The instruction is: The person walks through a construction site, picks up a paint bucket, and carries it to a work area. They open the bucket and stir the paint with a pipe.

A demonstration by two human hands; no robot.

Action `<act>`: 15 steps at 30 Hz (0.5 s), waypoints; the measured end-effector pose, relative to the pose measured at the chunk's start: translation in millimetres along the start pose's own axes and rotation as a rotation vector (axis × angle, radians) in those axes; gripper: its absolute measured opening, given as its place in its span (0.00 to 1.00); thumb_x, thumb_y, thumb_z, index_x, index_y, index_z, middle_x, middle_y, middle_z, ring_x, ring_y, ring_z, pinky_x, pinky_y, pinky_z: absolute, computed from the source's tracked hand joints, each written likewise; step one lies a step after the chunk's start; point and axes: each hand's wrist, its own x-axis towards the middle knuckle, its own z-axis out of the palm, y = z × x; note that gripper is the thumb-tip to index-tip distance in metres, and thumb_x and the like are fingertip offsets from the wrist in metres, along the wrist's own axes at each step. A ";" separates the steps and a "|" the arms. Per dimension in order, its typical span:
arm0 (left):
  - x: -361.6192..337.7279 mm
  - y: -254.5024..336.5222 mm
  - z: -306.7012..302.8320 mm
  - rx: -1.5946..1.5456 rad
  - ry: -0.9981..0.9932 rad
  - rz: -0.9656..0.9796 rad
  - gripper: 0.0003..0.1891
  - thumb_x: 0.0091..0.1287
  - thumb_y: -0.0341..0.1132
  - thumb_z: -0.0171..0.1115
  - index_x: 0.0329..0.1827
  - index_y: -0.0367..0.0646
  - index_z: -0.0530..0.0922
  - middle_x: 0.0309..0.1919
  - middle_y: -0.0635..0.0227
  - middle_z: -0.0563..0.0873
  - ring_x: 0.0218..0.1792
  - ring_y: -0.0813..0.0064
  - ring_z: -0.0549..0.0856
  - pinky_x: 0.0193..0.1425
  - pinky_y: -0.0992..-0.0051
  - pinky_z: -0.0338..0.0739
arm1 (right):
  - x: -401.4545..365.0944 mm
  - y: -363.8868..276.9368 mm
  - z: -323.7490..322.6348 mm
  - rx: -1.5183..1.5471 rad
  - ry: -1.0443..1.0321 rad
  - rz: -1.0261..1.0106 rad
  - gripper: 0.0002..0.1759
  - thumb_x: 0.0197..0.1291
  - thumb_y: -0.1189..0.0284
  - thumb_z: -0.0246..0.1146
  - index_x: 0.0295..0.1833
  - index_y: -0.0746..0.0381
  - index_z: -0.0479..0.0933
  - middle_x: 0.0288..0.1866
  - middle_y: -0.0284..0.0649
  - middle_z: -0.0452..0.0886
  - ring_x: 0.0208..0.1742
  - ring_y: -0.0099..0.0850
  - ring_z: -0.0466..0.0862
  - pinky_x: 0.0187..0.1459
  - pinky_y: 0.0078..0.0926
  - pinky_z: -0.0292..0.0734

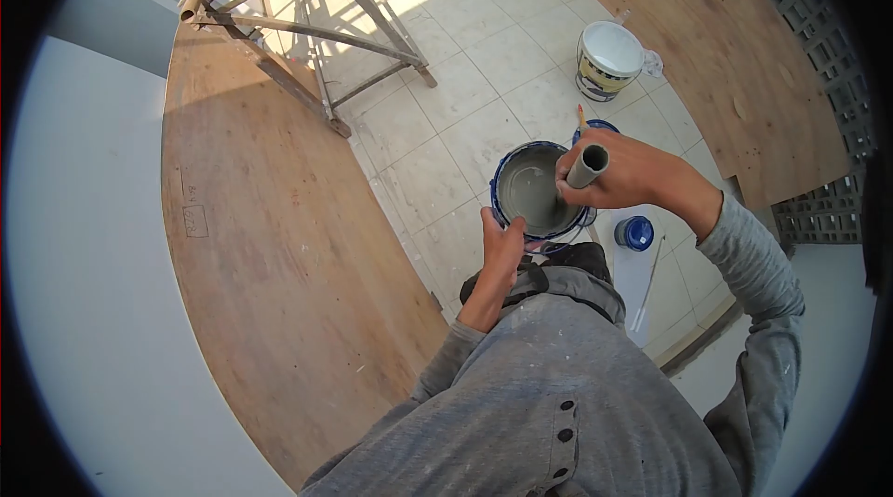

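A blue-rimmed bucket (510,173) of grey paste stands on the tiled floor in front of me. My right hand (625,172) is closed around a grey tube (588,166) that dips into the paste at the bucket's right side. My left hand (502,246) grips the near rim of the bucket. Grey sleeves cover both my arms.
A white bucket (609,58) stands farther off on the tiles. A blue lid (635,233) and a thin stick (648,283) lie at the right. Plywood sheets (270,255) flank the floor left and right (707,41). A wooden trestle (307,23) stands at the top.
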 end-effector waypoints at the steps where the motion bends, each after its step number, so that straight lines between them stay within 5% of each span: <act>1: 0.7 3.1 -0.8 0.005 -0.004 0.001 0.16 0.63 0.23 0.49 0.52 0.38 0.56 0.50 0.52 0.70 0.46 0.62 0.81 0.43 0.63 0.88 | 3.0 4.7 6.3 -0.039 0.072 -0.013 0.13 0.54 0.65 0.63 0.27 0.66 0.78 0.24 0.48 0.81 0.29 0.46 0.80 0.35 0.38 0.75; 5: 3.3 2.1 -1.6 0.038 -0.015 0.034 0.17 0.63 0.23 0.49 0.52 0.37 0.56 0.51 0.51 0.70 0.48 0.60 0.81 0.43 0.62 0.88 | -4.0 4.0 16.9 0.176 0.415 -0.370 0.10 0.52 0.67 0.64 0.29 0.64 0.79 0.26 0.47 0.81 0.31 0.46 0.81 0.37 0.38 0.76; 7: 6.4 -2.3 -4.6 0.053 0.003 0.044 0.17 0.64 0.24 0.49 0.52 0.37 0.56 0.51 0.50 0.70 0.48 0.59 0.81 0.42 0.62 0.88 | -5.9 -2.9 -5.1 0.114 -0.034 -0.018 0.08 0.54 0.69 0.64 0.33 0.64 0.82 0.28 0.42 0.83 0.31 0.39 0.81 0.42 0.30 0.74; 9: 7.9 -11.6 -0.8 0.052 0.026 0.030 0.14 0.65 0.26 0.49 0.50 0.41 0.57 0.45 0.51 0.74 0.33 0.58 0.86 0.28 0.70 0.84 | 2.7 -2.0 0.8 0.007 0.070 -0.092 0.09 0.54 0.68 0.64 0.33 0.64 0.82 0.29 0.45 0.83 0.32 0.41 0.82 0.41 0.33 0.76; 11: 12.2 -5.6 0.6 0.060 0.032 0.069 0.14 0.65 0.26 0.49 0.50 0.41 0.57 0.44 0.51 0.74 0.34 0.57 0.86 0.27 0.70 0.84 | 2.2 -10.3 5.6 0.016 0.205 -0.209 0.10 0.54 0.67 0.64 0.35 0.64 0.82 0.31 0.46 0.84 0.35 0.42 0.84 0.40 0.34 0.77; 15: 12.4 -9.6 -1.4 0.038 0.038 0.068 0.15 0.65 0.25 0.48 0.52 0.40 0.56 0.44 0.52 0.74 0.37 0.57 0.86 0.30 0.66 0.86 | -2.9 11.0 -1.7 0.153 -0.095 0.007 0.11 0.54 0.66 0.64 0.36 0.63 0.83 0.34 0.45 0.84 0.36 0.41 0.84 0.43 0.34 0.78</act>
